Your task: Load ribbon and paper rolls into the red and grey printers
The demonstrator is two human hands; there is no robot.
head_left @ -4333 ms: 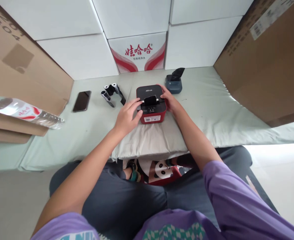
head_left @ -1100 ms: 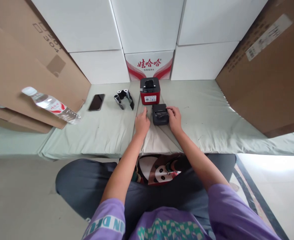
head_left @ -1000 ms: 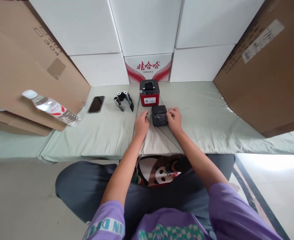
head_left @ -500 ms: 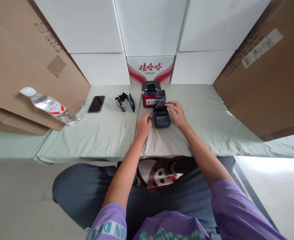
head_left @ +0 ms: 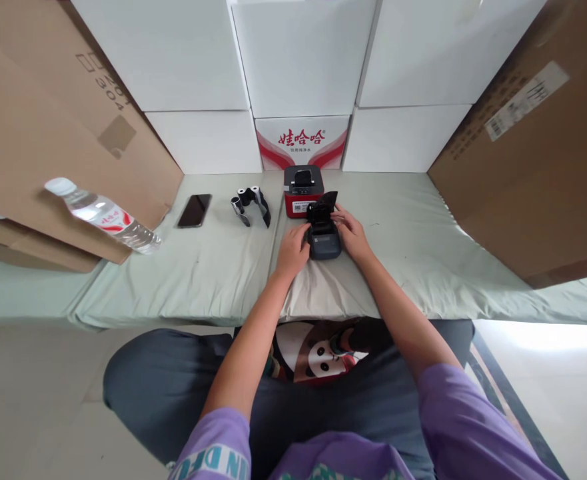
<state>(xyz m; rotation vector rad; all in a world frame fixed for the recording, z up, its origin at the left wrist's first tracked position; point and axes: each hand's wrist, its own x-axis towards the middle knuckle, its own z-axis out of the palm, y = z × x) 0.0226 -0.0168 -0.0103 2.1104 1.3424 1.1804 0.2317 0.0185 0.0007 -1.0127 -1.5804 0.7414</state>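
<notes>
A small dark portable label printer (head_left: 325,247) lies on the cloth-covered surface in front of me, its black lid (head_left: 318,212) raised at the far end. Along its left side, my left hand (head_left: 294,250) curls its fingers against the body. My right hand (head_left: 352,232) grips the right side near the hinge, fingertips by the lid. Whatever sits inside the printer is too dark to make out. Just behind stands a red and black box-shaped device (head_left: 304,183) with a white label on its front, partly covered by the lid.
Left of the printer are several small rolls with dark strips (head_left: 250,201), a phone (head_left: 194,211) and a leaning water bottle (head_left: 104,215). Cardboard boxes flank the pale green cloth (head_left: 213,273) at left (head_left: 68,120) and right (head_left: 533,180). White boxes (head_left: 298,60) line the back.
The raised black piece at the printer's far end has turned, its glossy broad face no longer showing. My left hand has closed in on the printer's side; my right hand has shifted slightly.
</notes>
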